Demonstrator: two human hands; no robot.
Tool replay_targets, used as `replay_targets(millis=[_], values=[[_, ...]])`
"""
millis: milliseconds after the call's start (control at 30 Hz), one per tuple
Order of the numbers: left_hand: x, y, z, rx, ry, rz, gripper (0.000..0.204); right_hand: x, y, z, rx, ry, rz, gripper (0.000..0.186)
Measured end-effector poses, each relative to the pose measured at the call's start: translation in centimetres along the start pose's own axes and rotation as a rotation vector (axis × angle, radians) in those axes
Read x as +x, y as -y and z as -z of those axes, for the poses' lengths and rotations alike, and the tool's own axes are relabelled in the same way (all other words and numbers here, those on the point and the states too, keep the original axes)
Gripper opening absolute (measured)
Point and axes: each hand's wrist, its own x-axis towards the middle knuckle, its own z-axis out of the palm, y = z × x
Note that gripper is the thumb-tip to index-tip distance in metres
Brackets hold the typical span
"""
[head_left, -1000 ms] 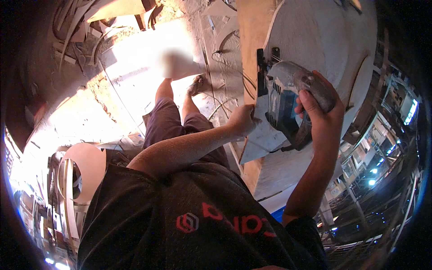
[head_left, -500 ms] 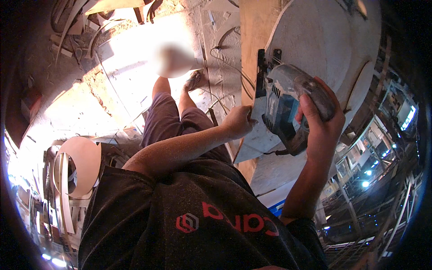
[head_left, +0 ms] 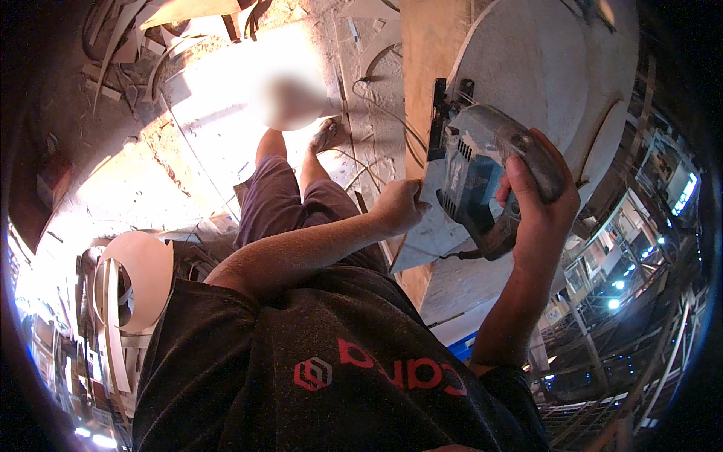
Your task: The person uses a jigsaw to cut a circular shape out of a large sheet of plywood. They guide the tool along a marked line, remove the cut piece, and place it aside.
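A dusty jigsaw point(head_left: 472, 179) with a dark grey and blue body rests on a pale board point(head_left: 520, 71) with a curved edge. My right hand point(head_left: 538, 197) is wrapped round its handle, thumb on the near side. The black base plate of the jigsaw sits by the board's left edge; the blade itself I cannot make out. To the left of the tool, my left hand point(head_left: 399, 207) is closed at the board's near left edge, its fingertips curled over it.
Below the board lies a wooden plank point(head_left: 429, 45). A dark power cord point(head_left: 384, 109) runs along the floor on the left. Curved offcuts point(head_left: 135, 45) lie at the far left, and a ring-shaped wooden piece point(head_left: 154, 279) stands near my left side.
The jigsaw has shifted very slightly up and to the right with my right hand. My left hand has stayed at the board's edge.
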Motion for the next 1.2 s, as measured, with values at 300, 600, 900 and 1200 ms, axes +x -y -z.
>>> replay_targets(millis=[300, 600, 900, 1200], values=[[-0.1, 0.0, 0.0, -0.035, 0.007, 0.002, 0.03, 0.1, 0.4, -0.2, 0.029, -0.011, -0.002, 0.051], [-0.2, 0.1, 0.1, -0.047, 0.017, 0.0, 0.031, 0.4, 0.9, -0.4, 0.039, -0.032, -0.011, 0.049], [-0.1, 0.3, 0.1, -0.048, 0.029, -0.011, 0.029, 0.6, 1.4, -0.7, 0.053, -0.048, -0.036, 0.049], [0.1, 0.6, 0.0, -0.061, 0.037, -0.003, 0.029, 0.9, 1.8, -0.9, 0.049, -0.062, -0.041, 0.048]])
